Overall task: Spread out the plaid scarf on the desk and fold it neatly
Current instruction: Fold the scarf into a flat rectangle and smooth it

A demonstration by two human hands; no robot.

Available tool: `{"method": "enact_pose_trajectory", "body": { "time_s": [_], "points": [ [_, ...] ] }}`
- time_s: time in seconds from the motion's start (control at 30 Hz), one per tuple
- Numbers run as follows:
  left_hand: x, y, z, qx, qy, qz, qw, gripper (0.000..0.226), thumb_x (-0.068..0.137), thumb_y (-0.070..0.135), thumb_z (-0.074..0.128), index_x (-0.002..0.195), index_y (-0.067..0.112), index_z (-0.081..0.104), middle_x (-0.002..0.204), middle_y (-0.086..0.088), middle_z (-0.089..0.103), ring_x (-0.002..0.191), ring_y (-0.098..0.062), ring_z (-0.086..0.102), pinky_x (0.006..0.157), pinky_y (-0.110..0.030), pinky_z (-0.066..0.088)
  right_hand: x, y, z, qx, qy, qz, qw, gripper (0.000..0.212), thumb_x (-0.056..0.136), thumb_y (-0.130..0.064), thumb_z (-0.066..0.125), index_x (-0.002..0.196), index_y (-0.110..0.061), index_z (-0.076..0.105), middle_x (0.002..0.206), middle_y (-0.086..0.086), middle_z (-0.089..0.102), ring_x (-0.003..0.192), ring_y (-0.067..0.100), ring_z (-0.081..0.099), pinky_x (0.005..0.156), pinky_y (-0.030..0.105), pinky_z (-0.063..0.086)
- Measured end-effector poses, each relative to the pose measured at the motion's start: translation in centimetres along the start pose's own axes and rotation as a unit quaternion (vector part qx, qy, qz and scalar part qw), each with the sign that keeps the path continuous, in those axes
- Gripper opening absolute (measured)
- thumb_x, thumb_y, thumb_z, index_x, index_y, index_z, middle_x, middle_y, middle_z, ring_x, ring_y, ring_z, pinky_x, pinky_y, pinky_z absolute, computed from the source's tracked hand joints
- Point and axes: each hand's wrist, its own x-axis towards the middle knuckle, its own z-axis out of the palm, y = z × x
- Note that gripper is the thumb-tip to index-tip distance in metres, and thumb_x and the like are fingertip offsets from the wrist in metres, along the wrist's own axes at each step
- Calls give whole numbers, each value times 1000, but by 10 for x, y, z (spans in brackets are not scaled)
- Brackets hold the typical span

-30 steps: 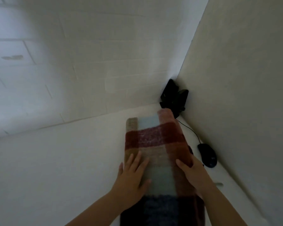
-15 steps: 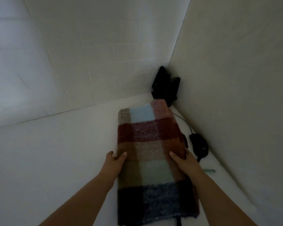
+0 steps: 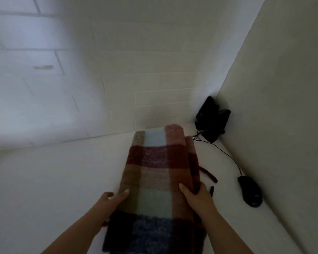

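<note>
White worktop (image 3: pixel 44 180) running into a corner of pale walls. On it, right of centre, plaid scarf (image 3: pixel 154 180) folded into a long thick band: light blue and pink at far end, dark red, tan and pale green in the middle, navy nearest. Fringe strand trailing off right edge. Left hand (image 3: pixel 108 202) gripping left edge, thumb on top; right hand (image 3: pixel 196 198) clasping right edge, fingers underneath. Black mouse (image 3: pixel 250 191) near right wall, cable leading to black device (image 3: pixel 212 120) in corner.
</note>
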Motion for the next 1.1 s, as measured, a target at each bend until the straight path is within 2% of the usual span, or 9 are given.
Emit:
{"method": "enact_pose_trajectory", "body": {
  "time_s": [0.1,0.27,0.4,0.53,0.67,0.77,0.87,0.97,1.1],
  "points": [
    [-4,-10,-1,71,-54,3,996,102,55,44,82,136,11,28,107,-8,54,83,-19,55,65,-29,45,-8,-11,11,19,-26,78,996,105,64,-60,71,145,-13,22,137,14,50,119,33,53,97,38,46],
    [3,6,-54,184,27,152,971,108,60,12,71,147,23,9,133,-15,50,105,-26,55,87,-31,48,-30,-19,54,293,-166,175,925,62,50,-27,87,102,-3,65,80,20,74,71,34,71,64,42,58],
    [-6,36,-140,402,269,282,829,78,80,39,56,145,34,14,143,-4,41,122,-26,48,96,-39,45,-71,-70,148,410,-309,186,837,25,86,-9,52,73,7,67,58,19,69,58,32,66,56,37,52],
    [-11,14,-176,457,191,283,821,91,61,85,15,141,41,20,155,7,21,143,-18,19,115,-47,16,-100,-124,250,419,-338,177,824,35,93,-21,44,105,5,64,77,21,74,69,31,71,60,37,57],
    [4,-30,-207,556,131,224,789,88,68,72,37,134,54,-18,158,6,3,146,-21,-4,112,-59,0,-122,-138,282,208,-381,160,887,61,87,-57,41,103,-6,69,78,16,74,77,30,68,73,41,53],
    [12,-45,-223,595,174,258,741,128,36,64,63,139,47,-12,129,-9,56,119,-32,54,92,-64,40,-109,-133,252,-125,-182,-138,966,31,79,-51,60,79,-21,65,75,-3,68,77,19,68,74,32,54],
    [26,-42,-219,648,182,259,692,135,22,66,70,143,33,21,100,-9,67,88,-29,65,77,-56,52,-78,-143,204,-255,139,-406,867,57,62,-37,79,113,-29,55,114,5,52,113,32,51,91,40,43],
    [33,-36,-220,672,169,253,675,80,86,32,49,142,43,-7,141,-19,30,124,-38,34,95,-56,33,-39,-152,183,-507,55,-413,754,97,54,-49,74,136,-47,23,148,0,8,138,37,13,107,55,28],
    [32,-43,-250,665,170,213,696,69,94,17,33,143,43,-7,150,-18,14,128,-38,27,94,-46,34,-27,-130,202,-521,-14,-374,768,66,67,-32,61,127,-36,35,126,9,52,95,30,66,76,32,55]
  ]
}}
